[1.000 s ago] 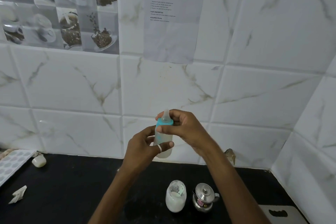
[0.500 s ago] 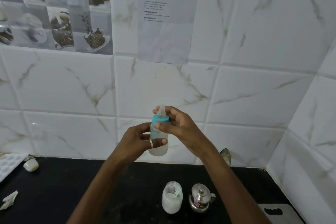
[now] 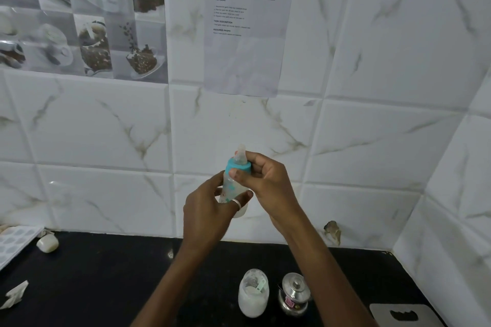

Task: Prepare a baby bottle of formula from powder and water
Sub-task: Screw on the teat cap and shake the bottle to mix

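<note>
A small clear baby bottle (image 3: pixel 233 188) with a teal collar and a clear teat is held upright in the air in front of the tiled wall. My left hand (image 3: pixel 207 210) wraps the bottle's body from the left, a ring on one finger. My right hand (image 3: pixel 265 180) grips the teal collar from the right, thumb across its front. The bottle's lower part looks cloudy white. Below, on the black counter (image 3: pixel 106 287), stands an open glass jar of white powder (image 3: pixel 253 292) with a small scoop in it.
A small steel lidded pot (image 3: pixel 294 294) stands right of the jar. A grey board with a handle slot (image 3: pixel 403 314) lies at the bottom right. At the left are a white moulded tray (image 3: pixel 16 241), a small white object (image 3: pixel 47 244) and crumpled paper (image 3: pixel 14 296). The wall corner closes the right side.
Both hands keep hold of the bottle. The right hand's fingers have shifted around the teal collar. The view has drifted slightly.
</note>
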A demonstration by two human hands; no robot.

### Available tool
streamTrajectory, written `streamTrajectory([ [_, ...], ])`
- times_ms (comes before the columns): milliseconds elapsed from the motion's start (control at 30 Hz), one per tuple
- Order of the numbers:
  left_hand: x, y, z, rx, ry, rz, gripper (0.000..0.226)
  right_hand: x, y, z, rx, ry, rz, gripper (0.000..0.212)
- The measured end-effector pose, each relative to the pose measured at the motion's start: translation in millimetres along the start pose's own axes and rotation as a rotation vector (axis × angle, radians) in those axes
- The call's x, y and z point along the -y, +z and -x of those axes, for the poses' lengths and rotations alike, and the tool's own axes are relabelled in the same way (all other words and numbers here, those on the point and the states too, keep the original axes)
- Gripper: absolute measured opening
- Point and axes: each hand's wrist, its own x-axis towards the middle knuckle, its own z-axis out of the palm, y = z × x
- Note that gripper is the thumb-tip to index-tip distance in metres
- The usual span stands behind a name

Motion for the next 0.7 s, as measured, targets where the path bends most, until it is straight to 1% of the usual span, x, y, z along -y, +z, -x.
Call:
streamTrajectory([
  [100, -5, 8, 9, -0.147, 0.038, -0.107, 0.053, -4, 14, 7, -0.128, 0.001, -0.007, 0.044],
  [167, -5, 9, 10, -0.157, 0.061, -0.152, 0.053, -7, 21, 12, -0.193, -0.021, 0.04, 0.045],
  [200, -5, 7, 8, -0.137, 0.068, -0.146, 0.054, -8, 21, 13, -0.198, -0.038, 0.061, 0.046],
  [233, -4, 3, 5, -0.094, 0.06, -0.114, 0.054, -7, 19, 12, -0.181, -0.049, 0.072, 0.045],
  [300, -1, -9, -6, 0.075, 0.018, -0.01, 0.053, -4, 6, 6, -0.084, -0.042, 0.057, 0.045],
  [367, 0, -23, -19, 0.274, -0.033, 0.11, 0.047, 5, -10, -1, 0.08, -0.03, 0.02, 0.043],
  [467, -6, -33, -32, 0.448, -0.085, 0.273, 0.042, 18, -22, -10, 0.304, -0.05, 0.004, 0.042],
  [567, -12, -39, -39, 0.542, -0.093, 0.373, 0.043, 26, -26, -16, 0.378, -0.077, 0.038, 0.04],
  [633, -11, -41, -41, 0.554, -0.088, 0.4, 0.043, 29, -27, -17, 0.371, -0.086, 0.04, 0.041],
  [700, -10, -39, -41, 0.533, -0.083, 0.403, 0.044, 29, -26, -16, 0.337, -0.084, 0.016, 0.043],
])
